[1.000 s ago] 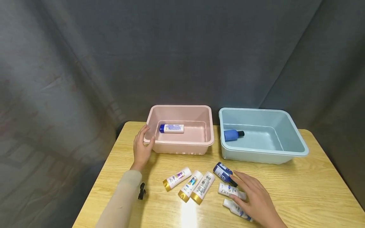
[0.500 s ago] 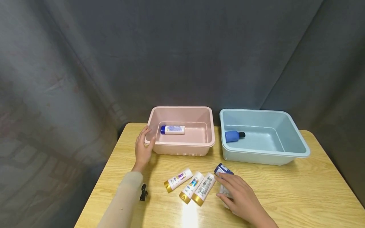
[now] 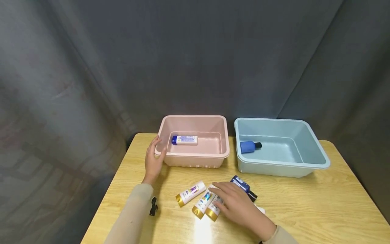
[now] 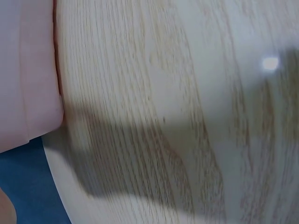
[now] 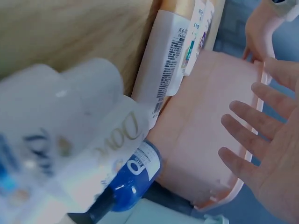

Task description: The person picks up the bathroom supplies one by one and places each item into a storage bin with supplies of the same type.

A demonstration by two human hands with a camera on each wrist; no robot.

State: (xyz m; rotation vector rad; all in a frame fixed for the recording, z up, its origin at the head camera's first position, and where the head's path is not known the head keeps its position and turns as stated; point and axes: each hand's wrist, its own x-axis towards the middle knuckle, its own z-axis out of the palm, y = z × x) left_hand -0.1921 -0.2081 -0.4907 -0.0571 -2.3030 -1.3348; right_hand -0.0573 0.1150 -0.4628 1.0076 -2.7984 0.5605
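Observation:
My left hand (image 3: pixel 153 164) holds the front left corner of the pink bin (image 3: pixel 195 161), fingers over the side rim and thumb at the front rim. Inside that bin lies a white tube with a blue cap (image 3: pixel 185 140). My right hand (image 3: pixel 236 205) hovers with spread fingers over the gold-capped white tubes, holding nothing. Its fingers partly cover the middle tube (image 3: pixel 202 204) and the right-hand tube (image 3: pixel 212 210); the left-hand tube (image 3: pixel 191 193) is uncovered. Behind the hand lies a dark blue bottle (image 3: pixel 240 183) with a black cap. White Dove bottles (image 5: pixel 126 126) show large in the right wrist view.
A light blue bin (image 3: pixel 274 170) stands to the right of the pink one, with a blue black-capped bottle (image 3: pixel 247 146) inside. A small black object (image 3: pixel 153 206) is beside my left forearm. Dark cloth (image 3: pixel 195 67) hangs behind the wooden table (image 3: pixel 304 203).
My right hand has moved left, from over the Dove bottles to over the gold-capped tubes. The left hand stays at the pink bin's corner.

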